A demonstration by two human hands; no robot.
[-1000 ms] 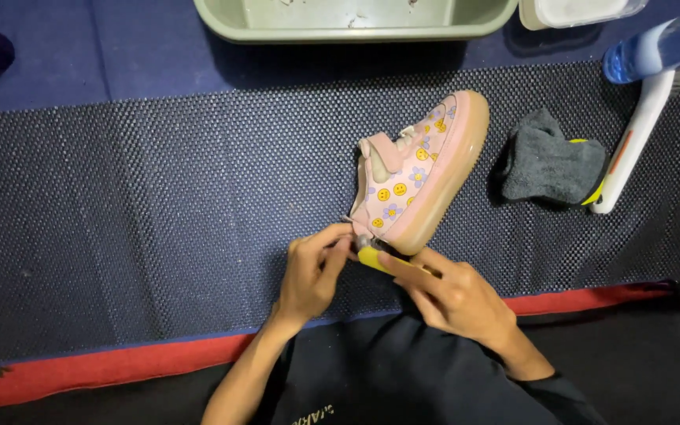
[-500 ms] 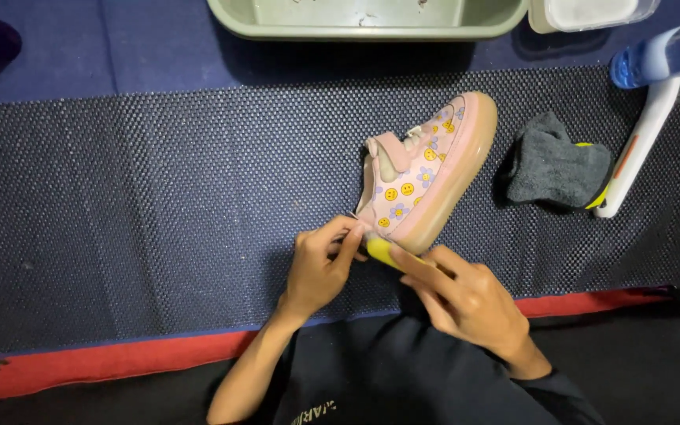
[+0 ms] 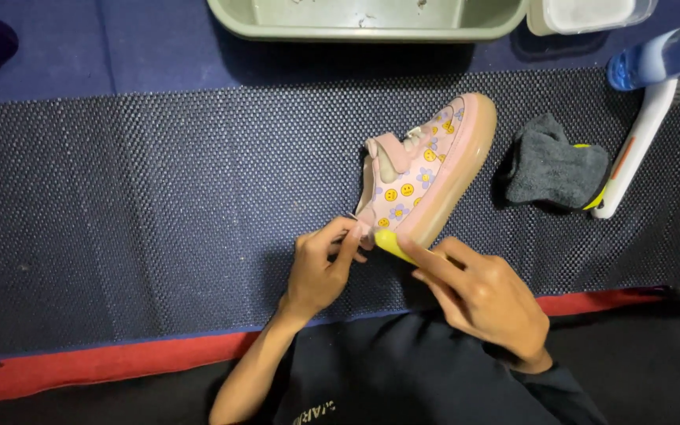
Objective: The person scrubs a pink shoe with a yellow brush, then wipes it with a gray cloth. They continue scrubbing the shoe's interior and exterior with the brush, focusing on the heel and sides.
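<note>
Shoe: we see a small pink shoe (image 3: 428, 182) with yellow and purple flower print lying on its side on the dark dotted mat (image 3: 159, 197), sole edge turned to our right.
Long axis: it runs diagonally, heel end nearest us at lower left, toe pointing up and right toward the green basin (image 3: 367, 24).
Direction from fingers: the shoe lies just ahead of both hands, its heel touching them.
Left hand: our left hand (image 3: 320, 267) pinches the heel edge, fingers (image 3: 349, 236) closed on a small tab or thread there; which one we cannot tell.
Right hand: our right hand (image 3: 482, 295) grips a small yellow piece (image 3: 389, 242) pressed against the heel, fingers curled round it.
Nearer hand: both meet at the heel; neither is clearly nearer.
Nearby: a grey cloth (image 3: 552, 169) and a white brush handle (image 3: 639, 142) lie right of the shoe, apart from it.
</note>
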